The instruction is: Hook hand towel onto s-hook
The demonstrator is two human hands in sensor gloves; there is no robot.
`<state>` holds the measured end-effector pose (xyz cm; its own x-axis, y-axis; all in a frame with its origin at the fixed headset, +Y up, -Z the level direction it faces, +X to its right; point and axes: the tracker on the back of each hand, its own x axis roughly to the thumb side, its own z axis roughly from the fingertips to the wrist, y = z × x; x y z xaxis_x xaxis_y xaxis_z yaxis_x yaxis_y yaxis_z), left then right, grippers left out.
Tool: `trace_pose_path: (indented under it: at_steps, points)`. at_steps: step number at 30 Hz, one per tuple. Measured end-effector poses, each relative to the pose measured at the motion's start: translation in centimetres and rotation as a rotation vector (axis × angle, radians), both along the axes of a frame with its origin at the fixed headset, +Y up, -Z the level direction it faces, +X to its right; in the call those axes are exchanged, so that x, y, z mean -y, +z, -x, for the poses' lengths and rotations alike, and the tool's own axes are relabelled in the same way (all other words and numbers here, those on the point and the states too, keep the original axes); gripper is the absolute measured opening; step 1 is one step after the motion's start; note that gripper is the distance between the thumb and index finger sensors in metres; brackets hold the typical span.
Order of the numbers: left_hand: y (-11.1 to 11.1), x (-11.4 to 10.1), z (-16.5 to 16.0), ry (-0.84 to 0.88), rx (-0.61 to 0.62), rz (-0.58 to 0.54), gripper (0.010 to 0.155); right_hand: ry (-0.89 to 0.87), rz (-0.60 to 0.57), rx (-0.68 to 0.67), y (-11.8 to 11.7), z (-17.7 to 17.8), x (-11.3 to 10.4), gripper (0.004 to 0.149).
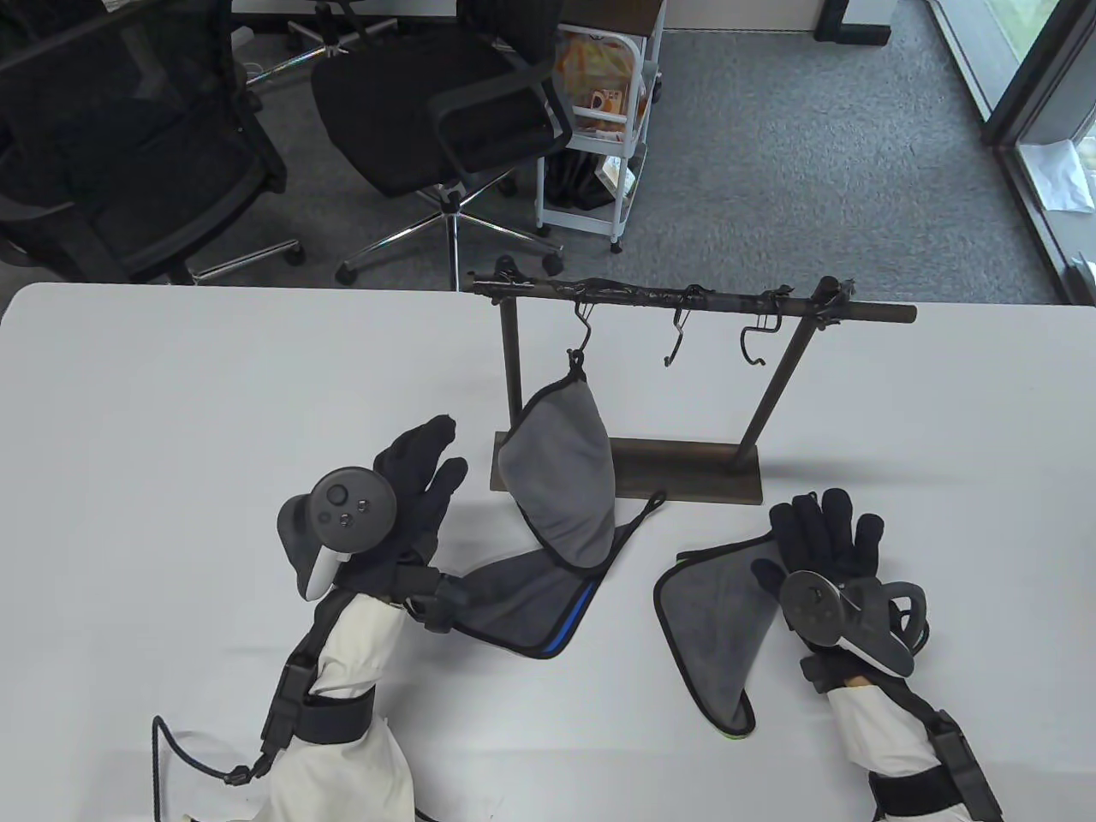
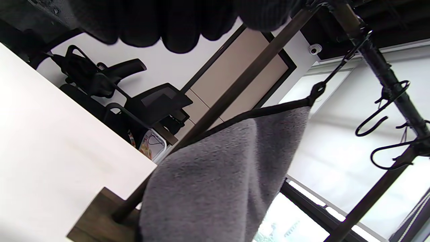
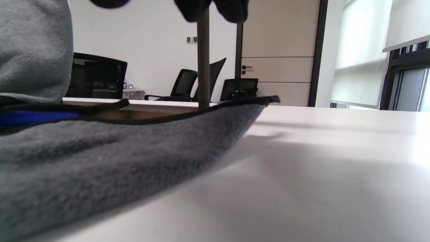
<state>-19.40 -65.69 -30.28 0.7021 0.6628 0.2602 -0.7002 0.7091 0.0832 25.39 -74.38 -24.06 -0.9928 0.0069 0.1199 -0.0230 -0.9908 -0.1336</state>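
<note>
A dark rack (image 1: 685, 300) with three S-hooks stands on the white table (image 1: 171, 411). A grey towel (image 1: 561, 462) hangs by its loop from the left S-hook (image 1: 584, 327); its lower end lies on the table, showing a blue stripe. In the left wrist view the towel (image 2: 218, 181) hangs beside two empty hooks (image 2: 373, 121). My left hand (image 1: 424, 479) is open, fingers spread, just left of the hanging towel and apart from it. A second grey towel (image 1: 711, 616) lies on the table; my right hand (image 1: 822, 535) rests flat on its right part. It also fills the right wrist view (image 3: 100, 161).
The rack's wooden base (image 1: 685, 471) sits between the two hands, its posts rising from it. The middle S-hook (image 1: 675, 338) and right S-hook (image 1: 753, 338) are empty. Office chairs (image 1: 445, 111) and a white cart (image 1: 599, 111) stand beyond the table's far edge.
</note>
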Motion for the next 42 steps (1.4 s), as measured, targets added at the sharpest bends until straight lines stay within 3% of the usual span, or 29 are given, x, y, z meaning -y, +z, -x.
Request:
trace_pose_path:
  at_steps: [11,16,20,24,29,37,42]
  points:
    - [-0.8,2.4,1.5,-0.020,-0.060,0.066,0.057,-0.003,0.004,0.024,-0.2,0.0,-0.1,0.067]
    - [-1.1,3.0,1.8,-0.045,-0.076,0.086,0.057,-0.001,-0.045,0.127,-0.9,-0.3,-1.3,0.068]
    - [-1.3,3.3,1.8,-0.064,-0.078,0.098,0.057,-0.014,-0.118,0.294,-1.9,-0.8,-2.4,0.068]
    - [-1.3,3.5,1.8,-0.073,-0.079,0.104,0.057,-0.026,-0.070,0.448,-3.9,-1.7,-2.8,0.068]
    - [-1.2,3.3,1.7,-0.082,-0.079,0.108,0.058,-0.019,0.053,0.595,-5.9,-2.2,-1.7,0.069]
    - [-1.2,3.4,1.7,-0.084,-0.081,0.107,0.058,0.008,0.268,0.646,-7.1,-1.3,1.5,0.074]
    - [-1.1,3.4,1.6,-0.091,-0.079,0.109,0.058,-0.009,0.322,0.635,-7.3,-0.8,2.6,0.071]
